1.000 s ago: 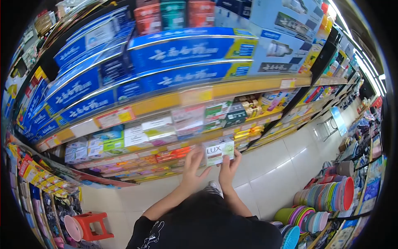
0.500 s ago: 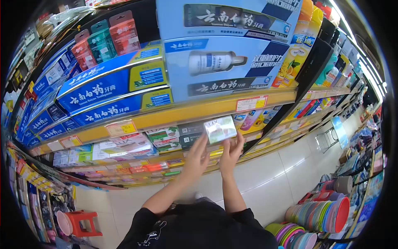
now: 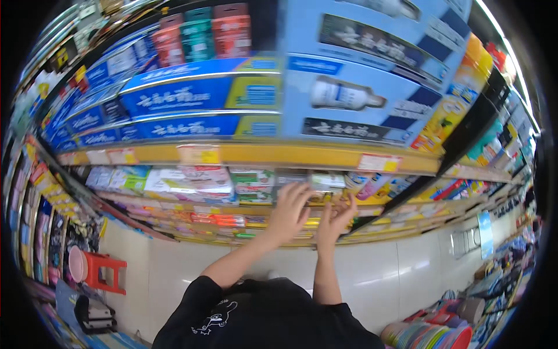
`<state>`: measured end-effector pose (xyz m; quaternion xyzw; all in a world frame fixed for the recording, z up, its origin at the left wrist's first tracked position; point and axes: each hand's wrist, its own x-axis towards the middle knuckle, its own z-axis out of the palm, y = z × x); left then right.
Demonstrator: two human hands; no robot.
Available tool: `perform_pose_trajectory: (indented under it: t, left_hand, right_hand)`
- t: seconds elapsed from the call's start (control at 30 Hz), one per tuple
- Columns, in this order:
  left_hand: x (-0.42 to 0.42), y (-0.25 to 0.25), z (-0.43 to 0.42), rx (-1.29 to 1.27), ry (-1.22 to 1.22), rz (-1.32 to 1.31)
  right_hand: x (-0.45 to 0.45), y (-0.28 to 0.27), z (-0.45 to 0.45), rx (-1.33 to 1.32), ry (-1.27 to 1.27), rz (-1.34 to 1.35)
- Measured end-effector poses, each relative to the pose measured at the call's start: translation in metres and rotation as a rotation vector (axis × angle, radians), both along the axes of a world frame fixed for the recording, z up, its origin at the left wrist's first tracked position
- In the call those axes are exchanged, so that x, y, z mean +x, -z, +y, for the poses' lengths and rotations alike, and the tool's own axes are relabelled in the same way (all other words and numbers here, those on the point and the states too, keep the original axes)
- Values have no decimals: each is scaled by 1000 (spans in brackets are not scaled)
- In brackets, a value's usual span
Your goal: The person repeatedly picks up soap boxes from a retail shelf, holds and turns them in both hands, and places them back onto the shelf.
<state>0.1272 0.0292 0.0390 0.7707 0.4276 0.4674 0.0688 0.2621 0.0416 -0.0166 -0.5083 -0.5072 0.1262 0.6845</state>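
Before the lower shelf, my left hand [image 3: 288,214] is raised with its fingers extended, their tips beside the left edge of a small white-and-green box [image 3: 328,180]. Whether they touch it is blurred. A little to the right, my right hand [image 3: 335,221] has its fingers bent and apart below the box, with nothing visible between them. The box is among the goods under the yellow shelf edge [image 3: 279,154]. Left of it are a dark box and red-and-green soap boxes [image 3: 251,186].
Blue toothpaste boxes [image 3: 180,96] and large light-blue cartons [image 3: 360,96] fill the shelf above. A red stool [image 3: 107,270] stands lower left on the floor. Stacked colourful basins [image 3: 430,336] are at lower right, with a folding chair [image 3: 465,243] farther back.
The white-and-green box has gone from between my hands to the shelf goods just beyond them. My right hand's fingers have come apart. The view has turned, and the basins sit lower.
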Motion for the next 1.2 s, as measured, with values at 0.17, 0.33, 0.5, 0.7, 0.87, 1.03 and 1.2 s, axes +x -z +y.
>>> perform_pose_trajectory:
  t: [0.17,0.33,0.5,0.7,0.87,1.03,1.2]
  left_hand:
    - [-55,29,-41,247,63,-191]
    - [-136,50,-70,345,-240,-362]
    - [-240,29,-64,275,-483,-389]
    - [-348,-1,-21,262,-650,32]
    - [-388,-2,1,84,-597,430]
    - [-396,10,-2,169,-543,386]
    - [-417,19,-24,135,-318,253]
  right_hand:
    - [-32,-15,-33,75,-121,43]
    - [-110,6,-59,334,-406,124]
    - [-202,1,-85,286,-683,-45]
    - [-282,9,-124,138,-779,-30]
    - [-324,14,-145,45,-719,-74]
    - [-347,16,-152,8,-589,-253]
    - [-372,12,-152,-101,-586,-194]
